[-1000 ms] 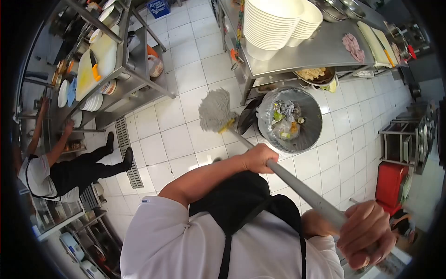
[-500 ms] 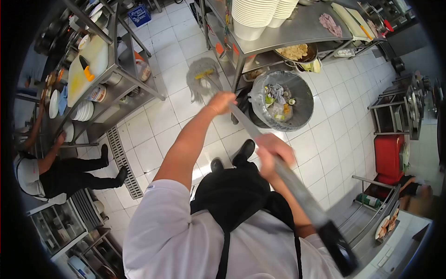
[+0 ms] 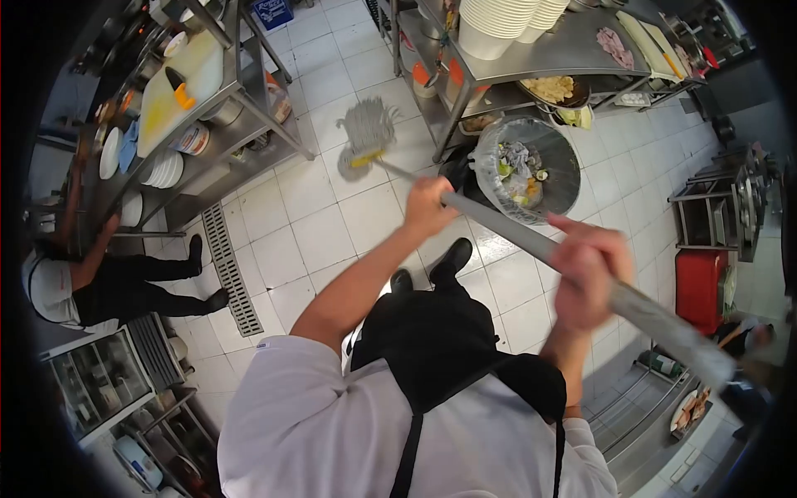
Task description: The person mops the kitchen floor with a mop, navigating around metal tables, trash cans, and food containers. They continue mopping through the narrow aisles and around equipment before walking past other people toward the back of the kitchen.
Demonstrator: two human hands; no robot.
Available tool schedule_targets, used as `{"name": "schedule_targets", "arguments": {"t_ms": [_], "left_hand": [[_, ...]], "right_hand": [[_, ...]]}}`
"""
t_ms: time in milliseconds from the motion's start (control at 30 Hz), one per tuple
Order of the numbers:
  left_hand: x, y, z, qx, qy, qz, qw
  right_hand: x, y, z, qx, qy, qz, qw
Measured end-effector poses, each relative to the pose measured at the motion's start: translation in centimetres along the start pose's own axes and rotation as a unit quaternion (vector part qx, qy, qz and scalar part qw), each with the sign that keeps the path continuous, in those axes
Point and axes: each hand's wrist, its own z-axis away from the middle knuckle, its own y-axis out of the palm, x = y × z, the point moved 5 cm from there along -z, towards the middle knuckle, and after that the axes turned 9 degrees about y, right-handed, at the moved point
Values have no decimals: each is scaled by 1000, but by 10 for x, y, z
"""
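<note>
A mop handle (image 3: 515, 235) runs slantwise across my front, from lower right to upper left. My left hand (image 3: 430, 207) is closed round its lower part. Farther up the handle, my right hand (image 3: 591, 270) grips it, index finger sticking out. At the far end, a yellow clamp (image 3: 366, 158) holds the grey mop head (image 3: 369, 124), whose strands spread over the white floor tiles (image 3: 292, 241). Beyond my right hand, the handle's dark end is blurred.
A lined bin (image 3: 567, 170) with rubbish stands right of the handle, beside a steel table (image 3: 531, 60) stacked with white tubs. Another steel table (image 3: 286, 137) is at left. A co-worker (image 3: 124, 278) stands near the floor drain (image 3: 230, 270). A red container (image 3: 699, 286) is at right.
The mop head has shifted left over the tiles, with its clamp now nearer me than the strands. My right hand has swung up and right with the handle; both hands still hold it.
</note>
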Motion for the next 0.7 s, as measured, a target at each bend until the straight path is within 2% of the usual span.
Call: {"name": "schedule_targets", "arguments": {"t_ms": [67,133,200,233,367,400,433,467,500,533,600,667,700], "left_hand": [[-32,0,19,34,-7,97,995],[-50,2,44,103,5,166,981],[-65,-5,64,151,69,157,974],[-62,-11,72,145,77,151,975],[-29,-41,100,110,98,124,981],[-16,-50,104,98,104,118,983],[3,-59,113,107,70,71,989],[25,-68,124,114,37,22,993],[50,-78,133,100,9,8,995],[75,-90,141,87,-18,-7,996],[116,-115,150,102,-92,-77,988],[160,-127,165,108,-192,-189,957],[173,-127,172,91,-201,-215,951]], "right_hand": [[43,-12,0,1,-22,-90,996],[68,-13,9,85,-72,-179,978],[76,-17,22,198,-99,-190,957],[74,-16,28,272,-103,-218,932],[48,11,42,404,-110,-260,870],[36,20,53,357,-116,-268,887],[26,35,56,355,-78,-266,893],[13,49,63,329,-79,-239,910],[-10,60,72,333,-97,-231,909],[-28,73,79,347,-71,-157,922],[-70,96,90,356,-47,-135,923],[-114,102,100,371,50,-78,924],[-131,99,104,367,119,-51,921]]}}
